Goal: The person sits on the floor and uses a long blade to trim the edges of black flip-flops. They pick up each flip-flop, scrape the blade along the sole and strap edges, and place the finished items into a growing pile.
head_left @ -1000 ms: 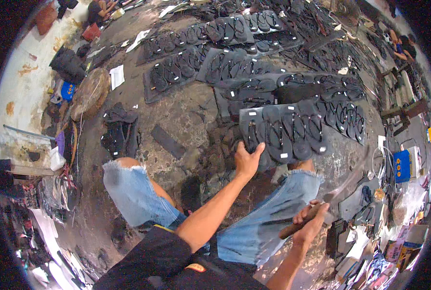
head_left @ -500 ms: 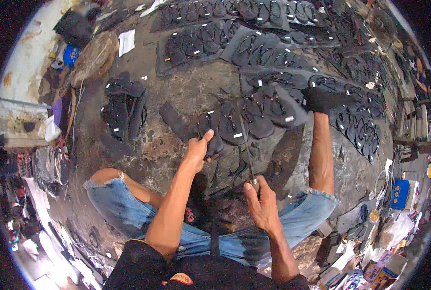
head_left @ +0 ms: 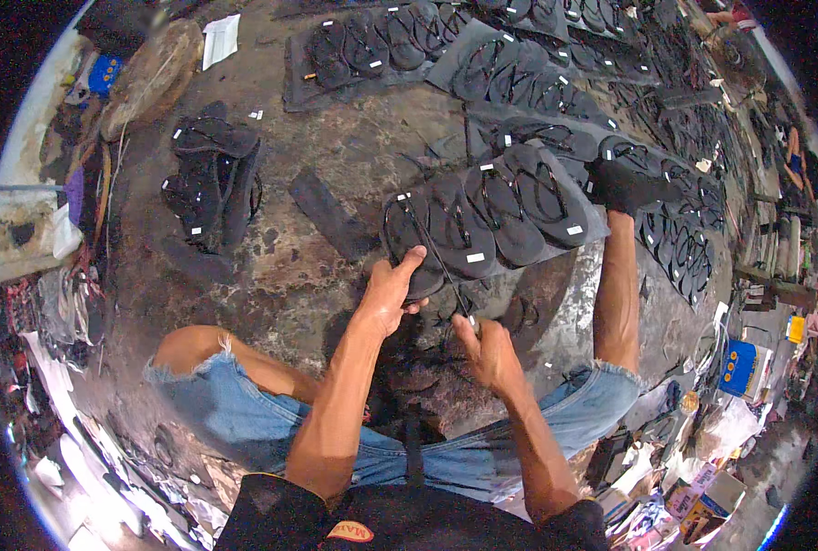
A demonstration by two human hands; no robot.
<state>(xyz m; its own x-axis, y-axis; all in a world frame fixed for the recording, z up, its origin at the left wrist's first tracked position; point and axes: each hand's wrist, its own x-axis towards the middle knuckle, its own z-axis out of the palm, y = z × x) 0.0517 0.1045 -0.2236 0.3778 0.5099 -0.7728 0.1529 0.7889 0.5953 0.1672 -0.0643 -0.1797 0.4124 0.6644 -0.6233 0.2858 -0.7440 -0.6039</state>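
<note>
My left hand (head_left: 389, 296) grips the near end of the leftmost flip-flop (head_left: 407, 225), thumb on top and fingers curled under its edge. This flip-flop is at the end of a row of black flip-flops lying on a black rubber sheet (head_left: 593, 220). Closed round the handle of a long thin knife (head_left: 448, 275), my right hand (head_left: 490, 354) is just right of the left one and nearer to me. The blade slants up and left over the leftmost flip-flop, beside its neighbour (head_left: 458, 230). Whether the edge touches the rubber I cannot tell.
A dark rubber strip (head_left: 326, 213) lies left of the row. Farther left is a pile of black flip-flops (head_left: 212, 179). More sheets with flip-flops (head_left: 510, 78) cover the far floor. My foot in a black sock (head_left: 631, 186) rests at the row's right end. Clutter (head_left: 694, 459) lies lower right.
The knife has swung left, from across the middle of the row to the leftmost flip-flop. My right hand has come closer to my left, which still grips the same flip-flop. The view has shifted slightly.
</note>
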